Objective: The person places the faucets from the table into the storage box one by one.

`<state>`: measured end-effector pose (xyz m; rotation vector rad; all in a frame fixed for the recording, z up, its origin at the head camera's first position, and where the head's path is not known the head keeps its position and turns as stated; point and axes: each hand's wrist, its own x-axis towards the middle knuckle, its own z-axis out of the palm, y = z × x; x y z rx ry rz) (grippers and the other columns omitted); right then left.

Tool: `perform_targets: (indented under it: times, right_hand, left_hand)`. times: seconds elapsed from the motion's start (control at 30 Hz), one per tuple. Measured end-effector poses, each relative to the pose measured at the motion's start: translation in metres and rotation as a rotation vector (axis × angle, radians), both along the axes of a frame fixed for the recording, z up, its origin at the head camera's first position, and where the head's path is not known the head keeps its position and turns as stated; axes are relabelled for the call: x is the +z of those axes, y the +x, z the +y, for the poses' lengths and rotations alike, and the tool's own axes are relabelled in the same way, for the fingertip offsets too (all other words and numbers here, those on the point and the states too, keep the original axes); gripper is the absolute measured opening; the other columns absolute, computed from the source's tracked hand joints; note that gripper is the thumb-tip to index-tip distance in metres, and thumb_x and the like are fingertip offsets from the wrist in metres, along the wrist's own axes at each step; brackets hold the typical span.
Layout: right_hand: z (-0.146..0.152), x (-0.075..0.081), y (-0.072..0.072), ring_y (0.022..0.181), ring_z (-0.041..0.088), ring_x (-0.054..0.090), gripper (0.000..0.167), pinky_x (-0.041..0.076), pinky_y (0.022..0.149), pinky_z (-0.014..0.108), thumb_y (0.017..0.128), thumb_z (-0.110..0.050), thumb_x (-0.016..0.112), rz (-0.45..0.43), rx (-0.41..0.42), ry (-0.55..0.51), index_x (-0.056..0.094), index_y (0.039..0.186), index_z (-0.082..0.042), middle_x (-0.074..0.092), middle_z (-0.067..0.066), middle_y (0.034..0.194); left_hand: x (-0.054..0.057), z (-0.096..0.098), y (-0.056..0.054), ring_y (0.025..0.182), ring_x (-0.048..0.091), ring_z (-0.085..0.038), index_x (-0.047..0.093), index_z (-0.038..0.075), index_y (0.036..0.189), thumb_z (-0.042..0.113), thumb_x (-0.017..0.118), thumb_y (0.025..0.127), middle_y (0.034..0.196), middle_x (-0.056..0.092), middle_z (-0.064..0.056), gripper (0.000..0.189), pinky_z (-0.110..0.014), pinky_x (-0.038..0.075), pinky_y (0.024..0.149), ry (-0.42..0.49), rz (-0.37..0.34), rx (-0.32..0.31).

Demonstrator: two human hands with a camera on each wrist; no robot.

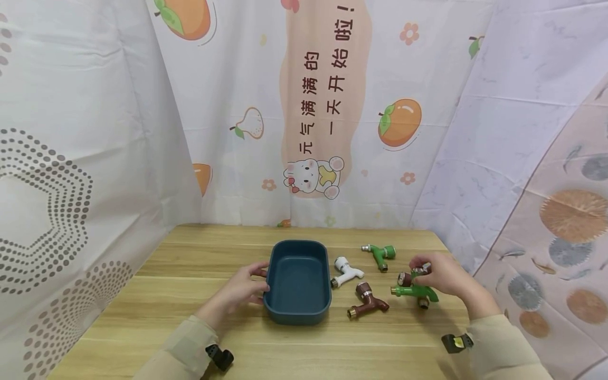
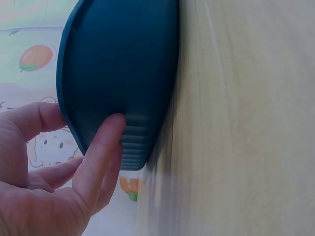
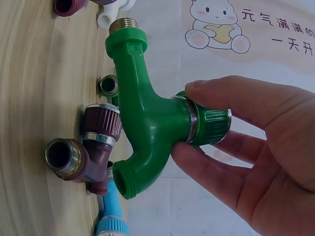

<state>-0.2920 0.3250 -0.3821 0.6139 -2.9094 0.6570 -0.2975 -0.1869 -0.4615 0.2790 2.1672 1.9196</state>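
Note:
A green plastic faucet [image 1: 410, 291] is pinched by its ribbed knob [image 3: 215, 126] between the thumb and fingers of my right hand [image 1: 444, 274]. It hangs above a brown faucet [image 3: 101, 130] lying on the table, partly hidden by it in the head view. Part of a blue faucet [image 3: 112, 219] shows beyond in the right wrist view. My left hand [image 1: 244, 287] is at the left side of a dark blue rectangular bin [image 1: 298, 318]. Its fairly straight fingers [image 2: 101, 147] touch the bin's outer wall and rim.
Between bin and right hand lie a white faucet [image 1: 348, 274] and another brown faucet [image 1: 368, 303]. A second green faucet [image 1: 380, 254] lies farther back. The wooden table [image 1: 199, 253] meets printed curtains [image 1: 237, 174] at the back and sides.

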Motion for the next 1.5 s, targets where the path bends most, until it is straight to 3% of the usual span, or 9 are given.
perform_targets:
  times: [0.37, 0.77, 1.03, 1.5]
  right_hand:
    - [-0.005, 0.001, -0.007, 0.092, 0.028, 0.068, 0.024, 0.055, 0.078, 0.045, 0.08, -0.015, 0.084, 0.003, -0.05, -0.06, 0.073, 0.101, -0.015, 0.071, 0.008, 0.108]
    - [-0.014, 0.006, -0.015, 0.096, 0.029, 0.067, 0.025, 0.054, 0.067, 0.036, 0.084, -0.014, 0.08, 0.011, -0.083, -0.11, 0.073, 0.108, -0.013, 0.07, 0.009, 0.108]
    - [-0.022, 0.013, -0.02, 0.099, 0.031, 0.067, 0.028, 0.056, 0.077, 0.048, 0.083, -0.02, 0.082, 0.051, -0.106, -0.075, 0.074, 0.11, -0.017, 0.071, 0.009, 0.111]
    - [-0.038, 0.02, -0.027, 0.098, 0.034, 0.068, 0.029, 0.057, 0.077, 0.049, 0.084, -0.018, 0.082, 0.13, -0.097, -0.103, 0.073, 0.112, -0.012, 0.072, 0.011, 0.112]
  left_hand:
    - [0.001, 0.0, 0.0, 0.099, 0.066, -0.037, 0.036, -0.003, 0.154, -0.006, 0.064, 0.088, 0.141, 0.042, -0.033, 0.072, -0.049, 0.061, 0.073, -0.001, -0.001, -0.004]
    - [0.002, -0.001, 0.0, 0.1, 0.066, -0.037, 0.033, -0.003, 0.155, -0.006, 0.063, 0.089, 0.142, 0.041, -0.034, 0.072, -0.049, 0.061, 0.074, 0.015, -0.014, -0.015]
    - [0.005, 0.001, 0.002, 0.1, 0.066, -0.036, 0.034, -0.003, 0.155, -0.005, 0.063, 0.09, 0.142, 0.041, -0.033, 0.071, -0.049, 0.061, 0.073, 0.0, -0.033, 0.0]
    - [0.003, 0.006, -0.003, 0.1, 0.065, -0.037, 0.036, 0.002, 0.155, -0.005, 0.063, 0.088, 0.142, 0.04, -0.032, 0.072, -0.05, 0.061, 0.068, 0.006, -0.053, 0.038]
